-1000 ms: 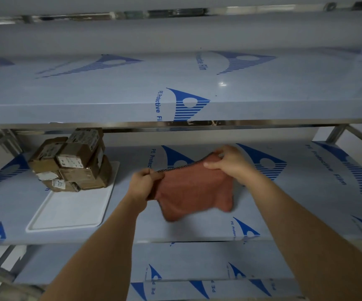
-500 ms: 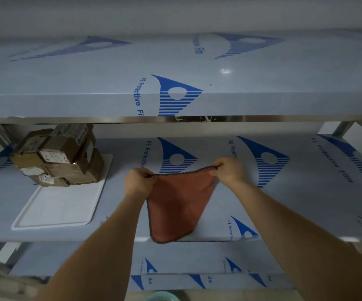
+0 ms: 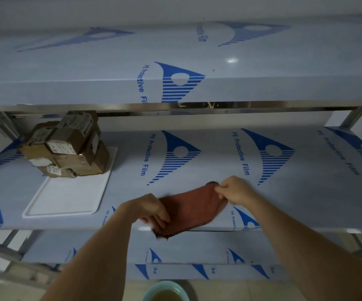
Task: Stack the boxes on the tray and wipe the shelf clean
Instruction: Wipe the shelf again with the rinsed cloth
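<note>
Both hands (apparently pinching) hold cloth (image 3: 194,208).

Shelf tiers: three visible, middle shelf (image 3: 284,203) holds everything. Tray (image 3: 67,203): one, white. Boxes (image 3: 67,148): about five in one stack; exact count unclear. Cloth (image 3: 193,207): one, red. Hands: two. Basin (image 3: 165,292) on floor: one.

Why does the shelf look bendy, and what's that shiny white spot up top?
In the head view, the wide-angle lens bows the upper shelf; the spot is lamp glare on its film. The cloth and left hand are motion-blurred; the boxes sit in dim shade.
</note>
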